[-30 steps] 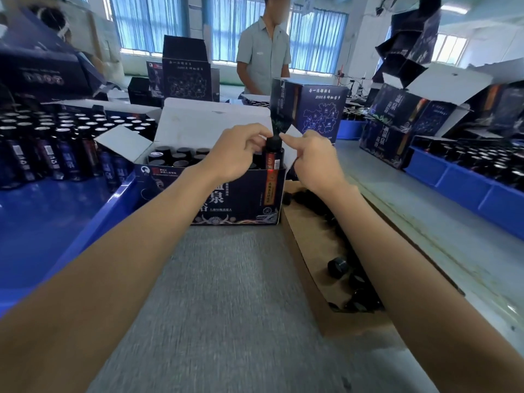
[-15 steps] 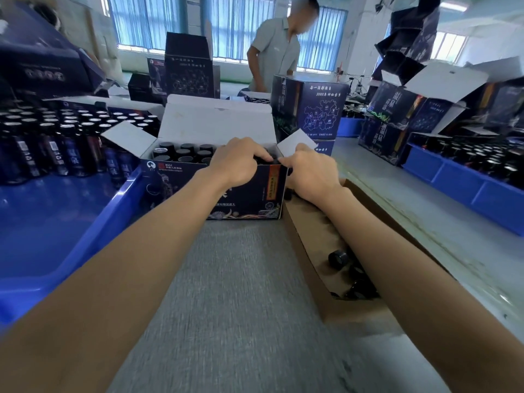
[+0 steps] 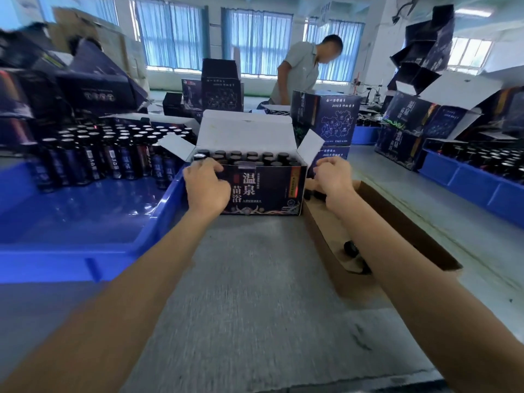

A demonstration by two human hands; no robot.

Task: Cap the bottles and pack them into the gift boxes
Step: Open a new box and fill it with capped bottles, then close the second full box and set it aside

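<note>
- Seemingly full: dark printed cardboard gift box of capped dark bottles, lid open.
- Left hand grips its corner; right hand hold unclear.
- Loose bottles in blue plastic tray remain.

Gift box in front of you: printed card, dark, with a faint satin sheen on the front panel. The inner faces of its flaps are bare white card, matt.

Packed bottles inside it: black plastic caps, dull.

Blue tray on your left: moulded plastic, smooth and glossy, catching the window light.

Loose bottles standing in it: dark, shiny bodies with printed labels. Glass or plastic, you can't tell.

Cardboard tray on your right: raw brown board, matt, with rough cut edges.

Loose cap in it: black, slight shine.

Table top under your forearms: grey, matt, with a coarse felt-like grain.
</note>
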